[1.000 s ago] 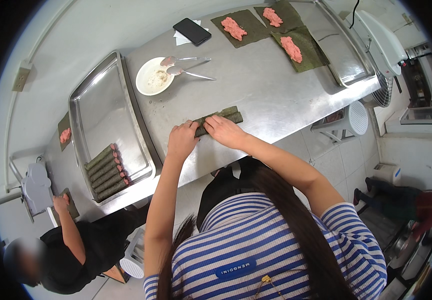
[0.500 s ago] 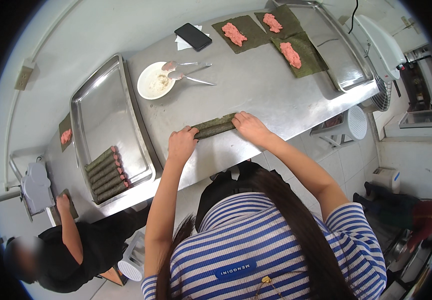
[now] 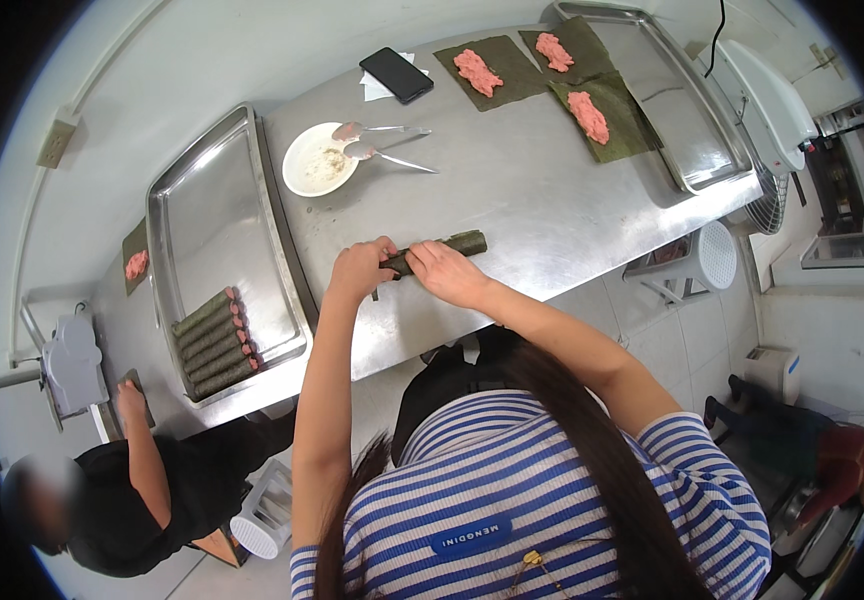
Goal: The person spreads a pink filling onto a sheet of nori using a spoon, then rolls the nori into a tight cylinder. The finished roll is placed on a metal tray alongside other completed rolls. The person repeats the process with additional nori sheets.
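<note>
A dark green seaweed roll (image 3: 469,242) lies on the steel table near its front edge. At its left end my left hand (image 3: 360,270) is closed, with fingers and thumb around the end. My right hand (image 3: 446,273) grips the roll's middle from above, its fingers bent over it and close to the left hand. The roll's right end sticks out past my right hand. Its filling is hidden. Beyond my hands stands a white bowl (image 3: 304,184) with pale residue, and two metal spoons (image 3: 402,160) rest across its rim.
Left stands a metal tray (image 3: 277,215) with several finished rolls (image 3: 214,340). Flat seaweed sheets (image 3: 515,80) with pink filling (image 3: 588,117) lie far right beside another tray (image 3: 692,125). A phone (image 3: 396,75) lies at the back. A co-worker in black (image 3: 137,500) works at far left.
My right hand has slid left from the roll's right end to its middle, beside my left hand. The seaweed now looks rolled narrower, and its right end is uncovered.
</note>
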Tool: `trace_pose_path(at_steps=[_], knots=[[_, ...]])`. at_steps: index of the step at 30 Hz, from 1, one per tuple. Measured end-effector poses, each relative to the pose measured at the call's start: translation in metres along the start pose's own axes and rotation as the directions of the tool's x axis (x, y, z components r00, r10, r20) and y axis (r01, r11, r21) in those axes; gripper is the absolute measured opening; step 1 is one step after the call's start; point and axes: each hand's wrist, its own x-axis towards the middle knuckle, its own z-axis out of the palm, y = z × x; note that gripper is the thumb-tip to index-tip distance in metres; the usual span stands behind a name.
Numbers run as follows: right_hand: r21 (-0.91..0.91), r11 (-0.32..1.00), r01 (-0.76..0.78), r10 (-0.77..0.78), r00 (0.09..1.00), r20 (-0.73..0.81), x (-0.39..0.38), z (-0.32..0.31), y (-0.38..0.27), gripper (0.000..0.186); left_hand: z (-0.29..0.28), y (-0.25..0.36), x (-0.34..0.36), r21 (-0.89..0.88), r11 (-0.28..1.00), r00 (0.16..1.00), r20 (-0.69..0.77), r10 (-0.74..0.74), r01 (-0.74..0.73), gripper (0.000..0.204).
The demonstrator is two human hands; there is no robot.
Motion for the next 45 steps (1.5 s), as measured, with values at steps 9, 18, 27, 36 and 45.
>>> trace_pose_path(at_steps=[9,18,27,36,45], knots=[[-0.014,0.999,-0.043,0.043,0.999,-0.019,0.001,0.003,0.001,0.028,0.015,0.02,-0.025,0.326,0.943,0.97,-0.201,0.135,-0.064,0.03],[0.011,0.97,-0.243,0.242,0.968,0.069,-0.039,-0.016,0.021,0.027,0.019,0.022,-0.031,0.363,0.931,0.967,-0.228,0.117,-0.027,0.024],[0.031,0.969,-0.246,0.242,0.965,0.097,-0.046,-0.03,0.03,0.029,0.025,0.015,-0.028,0.375,0.926,0.965,-0.224,0.136,-0.044,0.023],[0.287,0.895,-0.341,0.305,0.938,0.163,-0.011,-0.003,-0.003,0.035,0.035,0.025,-0.052,0.212,0.977,0.877,-0.47,0.095,0.007,0.045],[0.388,0.77,-0.507,0.472,0.861,0.189,0.051,0.021,-0.035,0.035,0.067,0.023,-0.084,-0.058,0.996,0.811,-0.579,-0.084,0.062,0.067]])
